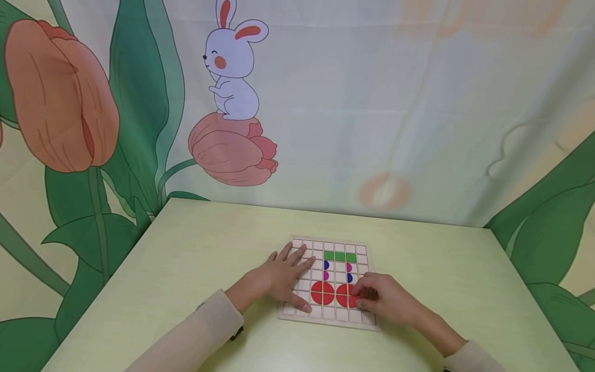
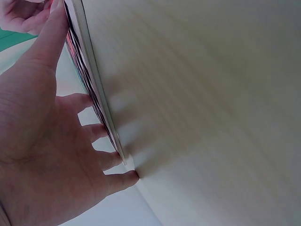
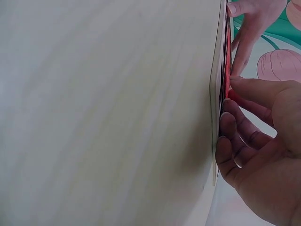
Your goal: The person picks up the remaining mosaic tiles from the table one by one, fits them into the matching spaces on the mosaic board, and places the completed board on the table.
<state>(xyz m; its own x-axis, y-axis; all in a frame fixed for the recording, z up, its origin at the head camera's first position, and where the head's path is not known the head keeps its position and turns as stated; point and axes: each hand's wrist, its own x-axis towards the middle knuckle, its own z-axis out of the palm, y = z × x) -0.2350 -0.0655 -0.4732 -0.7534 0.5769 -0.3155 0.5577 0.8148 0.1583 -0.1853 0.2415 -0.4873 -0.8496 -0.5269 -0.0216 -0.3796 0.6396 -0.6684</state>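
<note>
A pale wooden grid board [image 1: 328, 313] lies flat on the table. My left hand [image 1: 280, 277] rests on its left side with fingers spread; the left wrist view shows the fingertips along the board's edge [image 2: 96, 89]. My right hand [image 1: 388, 298] is at the lower right, its thumb and forefinger pinching a red quarter-circle tile [image 3: 233, 95] at the board's surface. The fingers partly cover the right red circle [image 1: 343, 295]. Beside it is a whole red circle [image 1: 317, 293] of quarter tiles. Above are blue half-circles [image 1: 326, 265], pink half-circles [image 1: 349, 267] and green square tiles [image 1: 340, 256].
The light wood-grain table [image 1: 186, 268] extends around the board. Behind it hangs a curtain [image 1: 325, 103] printed with tulips and a white rabbit [image 1: 234, 77].
</note>
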